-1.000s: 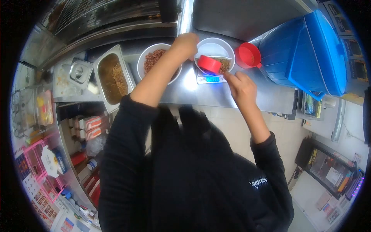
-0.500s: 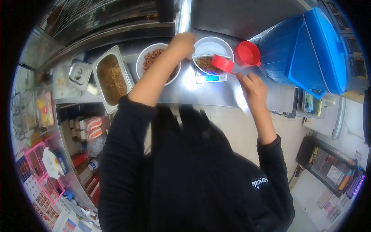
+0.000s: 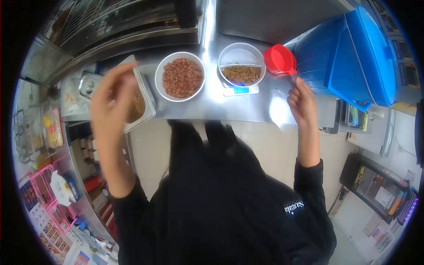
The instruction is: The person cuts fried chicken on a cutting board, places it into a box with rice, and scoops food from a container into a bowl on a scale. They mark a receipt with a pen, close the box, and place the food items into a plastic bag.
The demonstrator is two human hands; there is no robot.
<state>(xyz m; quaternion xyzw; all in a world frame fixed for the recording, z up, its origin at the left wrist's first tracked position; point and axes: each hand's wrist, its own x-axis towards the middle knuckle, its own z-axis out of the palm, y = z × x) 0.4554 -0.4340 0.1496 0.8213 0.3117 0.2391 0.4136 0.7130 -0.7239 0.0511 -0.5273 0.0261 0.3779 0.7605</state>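
1. I had the slim digital scale on the brushed stainless-steel counter, its small display lit blue, and on it stood a round white bowl whose near part held brown chopped food behind a straight divider.
2. My right hand was to the right of the scale, thumb and fingers pinched closed on the handle of the round red plastic cup, which sat just beside the bowl.
3. My left hand was well left of the scale, above the deep rectangular metal pan of brown food. Its fingers were loosely curved and partly open, thumb apart; blur kept me from telling whether they had hold of anything.
4. Between the pan and the scale I saw a wide white bowl filled with reddish-brown shredded food.
5. The counter shone with bright glare patches, one to the right of the scale. Further right stood a large blue lidded plastic bucket, tilted in my wide view.
6. Around the scale's counter, the room had pale floor tiles on the near side, crowded shelving and a pink wire rack to the left.
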